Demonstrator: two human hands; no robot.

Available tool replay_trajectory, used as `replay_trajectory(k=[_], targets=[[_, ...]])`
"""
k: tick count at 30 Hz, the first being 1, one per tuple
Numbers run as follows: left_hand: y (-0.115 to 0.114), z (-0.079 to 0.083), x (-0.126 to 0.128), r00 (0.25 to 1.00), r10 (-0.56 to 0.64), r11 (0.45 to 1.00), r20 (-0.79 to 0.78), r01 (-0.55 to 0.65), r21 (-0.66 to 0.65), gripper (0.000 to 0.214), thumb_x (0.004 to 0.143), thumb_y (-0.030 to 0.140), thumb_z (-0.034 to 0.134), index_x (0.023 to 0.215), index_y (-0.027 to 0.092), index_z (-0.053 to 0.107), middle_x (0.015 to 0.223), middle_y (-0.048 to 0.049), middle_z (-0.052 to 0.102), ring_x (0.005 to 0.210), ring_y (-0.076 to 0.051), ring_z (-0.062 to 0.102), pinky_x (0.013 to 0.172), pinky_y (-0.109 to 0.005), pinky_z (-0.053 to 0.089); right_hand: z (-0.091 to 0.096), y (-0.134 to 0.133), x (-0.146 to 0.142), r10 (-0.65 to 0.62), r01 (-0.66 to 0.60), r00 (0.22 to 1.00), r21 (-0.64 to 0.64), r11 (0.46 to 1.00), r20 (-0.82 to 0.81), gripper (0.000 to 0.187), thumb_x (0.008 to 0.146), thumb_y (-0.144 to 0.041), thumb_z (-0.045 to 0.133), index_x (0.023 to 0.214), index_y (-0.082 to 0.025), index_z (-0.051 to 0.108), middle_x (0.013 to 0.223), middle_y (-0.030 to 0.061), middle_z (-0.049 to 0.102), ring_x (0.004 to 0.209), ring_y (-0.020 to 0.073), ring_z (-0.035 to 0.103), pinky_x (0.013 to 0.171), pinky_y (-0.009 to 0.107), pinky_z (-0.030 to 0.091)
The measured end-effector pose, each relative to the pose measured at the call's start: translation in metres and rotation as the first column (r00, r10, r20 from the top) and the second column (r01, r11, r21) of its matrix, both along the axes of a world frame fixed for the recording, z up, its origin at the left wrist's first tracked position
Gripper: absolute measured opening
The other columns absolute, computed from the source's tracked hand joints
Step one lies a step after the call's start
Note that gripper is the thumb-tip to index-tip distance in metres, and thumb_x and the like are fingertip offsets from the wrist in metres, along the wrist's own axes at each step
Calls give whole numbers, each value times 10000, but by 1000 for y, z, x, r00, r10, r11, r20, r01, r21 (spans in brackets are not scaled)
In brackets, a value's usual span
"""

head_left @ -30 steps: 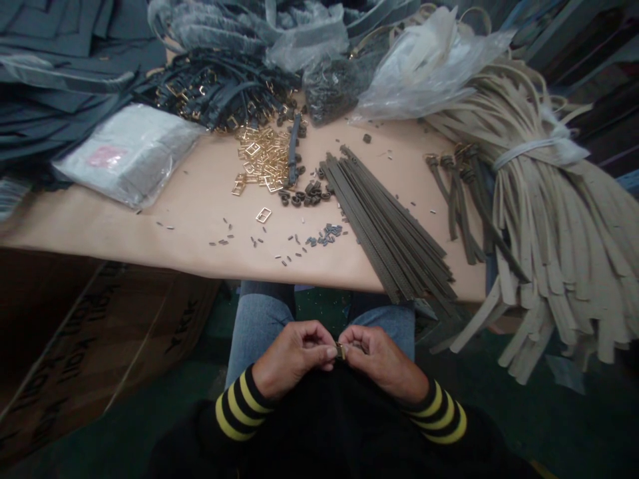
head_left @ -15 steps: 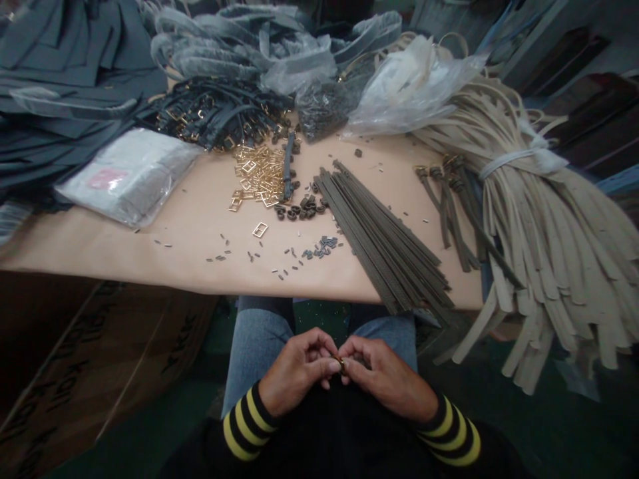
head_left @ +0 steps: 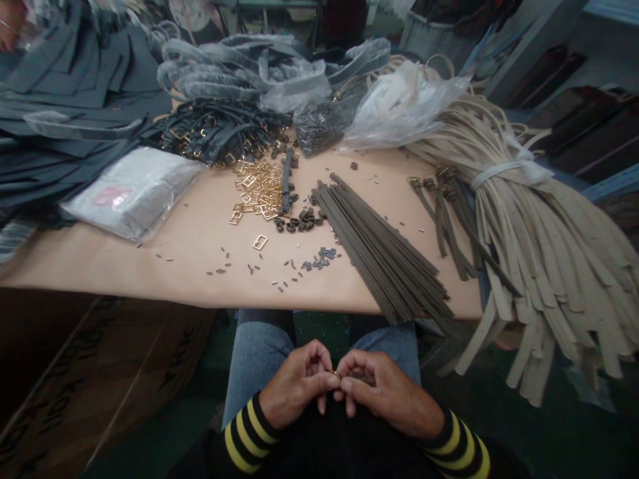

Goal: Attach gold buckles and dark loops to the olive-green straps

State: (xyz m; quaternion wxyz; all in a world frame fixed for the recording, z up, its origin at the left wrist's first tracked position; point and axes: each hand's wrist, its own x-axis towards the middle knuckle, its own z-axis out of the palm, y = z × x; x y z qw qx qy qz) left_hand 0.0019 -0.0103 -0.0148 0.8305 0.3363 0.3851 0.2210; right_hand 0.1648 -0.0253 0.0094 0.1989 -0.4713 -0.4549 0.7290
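Observation:
My left hand [head_left: 298, 382] and my right hand [head_left: 382, 389] meet over my lap, below the table edge. Both pinch a small gold buckle [head_left: 336, 375] between their fingertips; most of it is hidden by the fingers. A dark strap seems to run down from it against my black sleeves, hard to make out. On the table above lie a heap of gold buckles [head_left: 260, 184], one loose gold buckle [head_left: 259, 241], small dark loops [head_left: 298, 221] and a fan of olive-brown straps [head_left: 384, 256].
The tan table [head_left: 190, 246] also bears scattered tiny pins [head_left: 279, 269], a plastic packet [head_left: 130, 191], dark buckled straps [head_left: 214, 130], clear bags [head_left: 399, 106] and a tied bundle of beige straps [head_left: 544, 226] hanging over the right edge. Cardboard boxes [head_left: 100, 372] stand at the lower left.
The view has tilted upward, so my hands sit lower in the picture. Both hands keep pinching the small buckle, with the fingers shifting slightly around it.

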Motion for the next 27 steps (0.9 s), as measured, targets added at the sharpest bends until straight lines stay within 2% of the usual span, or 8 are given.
replay_trajectory(k=[2,5,12,18,20,23,27], targets=[[-1,3,1,1000,-1,1000,9,1,0,366,606,393,657,692,149,398,533,21,558,415,-57,487,336,-134,358,-3,1,1,-7,3,998,-56,998,-65,294,738,-403,520,778,-113,503,676,53,615,488,79,557,362,140,320],[-1,6,3,1000,-19,1000,15,19,4,348,611,363,661,692,151,397,525,30,539,436,-65,497,334,-131,354,-9,2,2,-39,13,981,-139,990,-189,336,698,-434,557,748,-107,494,640,49,611,485,88,575,354,131,330],[0,3,3,1000,-10,997,9,9,81,329,618,345,655,672,142,403,602,39,485,481,-40,480,375,-119,352,-15,1,3,-90,31,961,-223,974,-261,333,662,-405,610,737,-101,499,630,48,623,504,94,604,392,132,391],[-6,-1,8,999,-27,997,18,26,76,343,616,361,641,649,170,358,536,53,475,401,-60,461,307,-134,296,-24,-2,0,-148,36,926,-310,950,-347,363,616,-412,650,719,-102,492,589,41,626,444,96,594,347,123,383],[-7,-4,9,1000,8,992,-23,-5,123,354,588,345,663,611,168,357,520,63,448,395,-45,413,335,-144,275,-25,-2,-2,-151,19,915,-334,942,-374,375,605,-423,654,704,-99,493,586,45,627,440,97,593,345,125,384],[-6,-7,8,986,85,963,-146,-44,265,375,555,350,682,539,156,362,499,69,392,450,-39,336,418,-171,268,-21,0,-2,-118,-9,925,-330,944,-362,367,607,-418,654,694,-98,496,603,50,630,467,96,602,379,131,401],[-4,-6,7,958,89,925,-273,22,379,392,570,399,652,495,159,351,473,74,343,462,-49,283,435,-192,239,-11,5,-4,-26,-59,960,-291,955,-280,352,623,-420,637,682,-107,487,633,50,627,521,100,610,446,160,428]])
